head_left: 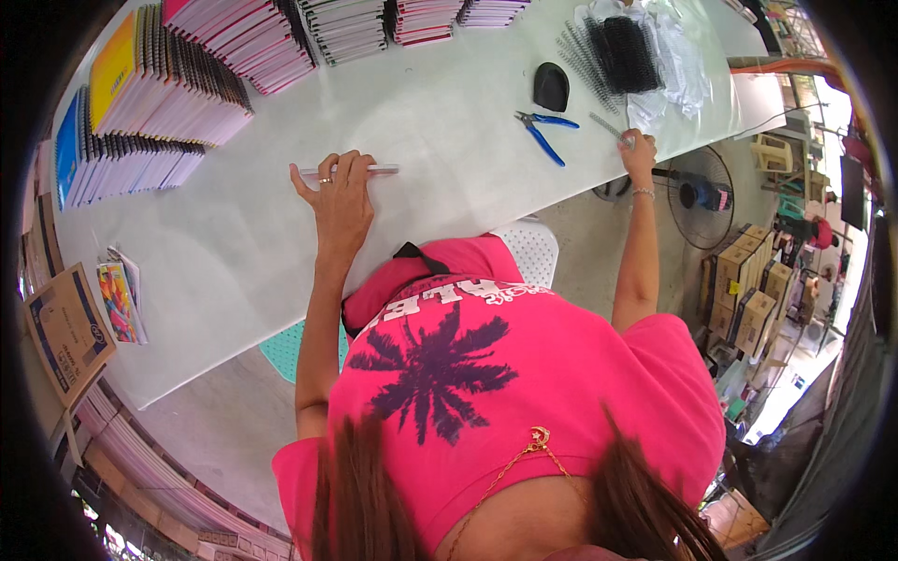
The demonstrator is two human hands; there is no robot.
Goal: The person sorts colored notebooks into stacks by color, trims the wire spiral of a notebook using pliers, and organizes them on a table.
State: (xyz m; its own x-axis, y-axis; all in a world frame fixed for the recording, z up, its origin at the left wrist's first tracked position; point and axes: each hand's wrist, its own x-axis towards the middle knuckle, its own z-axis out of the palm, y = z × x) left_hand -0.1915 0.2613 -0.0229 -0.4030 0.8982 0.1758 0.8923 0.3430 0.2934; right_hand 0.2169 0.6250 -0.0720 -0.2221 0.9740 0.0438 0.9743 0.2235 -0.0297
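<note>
My left hand (344, 182) is closed on a thin, whitish notebook-like block (382, 169), seen nearly edge-on over the middle of the white table (281, 243). Its cover is not visible. At the table's near right edge, the fingers of my right hand (639, 150) pinch one end of a dark spiral binding coil (610, 128), which points up and left. Close to that hand lie pliers with blue handles (544, 138) and a black rounded object (551, 87). Beyond them, a pile of black binding coils (625, 54) rests on crumpled white plastic (687, 65).
Spiral notebooks stand in rows at the far left, with yellow covers (114, 70) and blue covers (67, 154). Colourful printed sheets (119, 297) lie near the left edge beside a cardboard box (67, 332). A floor fan (702, 194) and stacked cartons (748, 280) stand to the right.
</note>
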